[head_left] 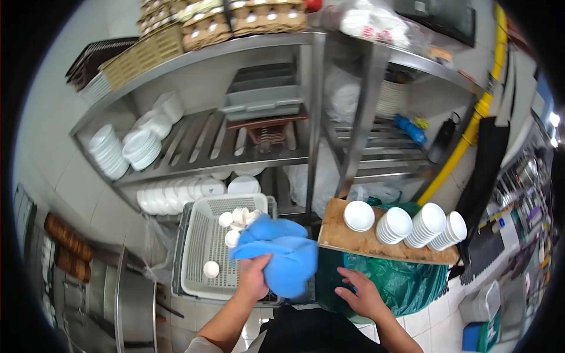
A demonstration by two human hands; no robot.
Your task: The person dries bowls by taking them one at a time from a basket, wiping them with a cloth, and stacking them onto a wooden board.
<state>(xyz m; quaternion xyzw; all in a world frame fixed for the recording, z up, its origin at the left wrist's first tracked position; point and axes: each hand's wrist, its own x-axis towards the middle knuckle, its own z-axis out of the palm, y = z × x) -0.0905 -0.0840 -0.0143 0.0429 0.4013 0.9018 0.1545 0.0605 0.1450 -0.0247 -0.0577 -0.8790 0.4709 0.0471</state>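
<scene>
My left hand grips a bunched blue cloth, which hangs over the right side of a pale perforated basket. Several small white cups lie loose in that basket, some partly hidden behind the cloth. My right hand is empty, its fingers apart, in front of a green plastic bag. Beyond it, a wooden board bears several stacks of white cups in a row.
A metal shelf rack stands behind, holding stacked white bowls, grey trays and egg cartons up high. A yellow pipe runs down at the right. At the lower left is a metal counter edge.
</scene>
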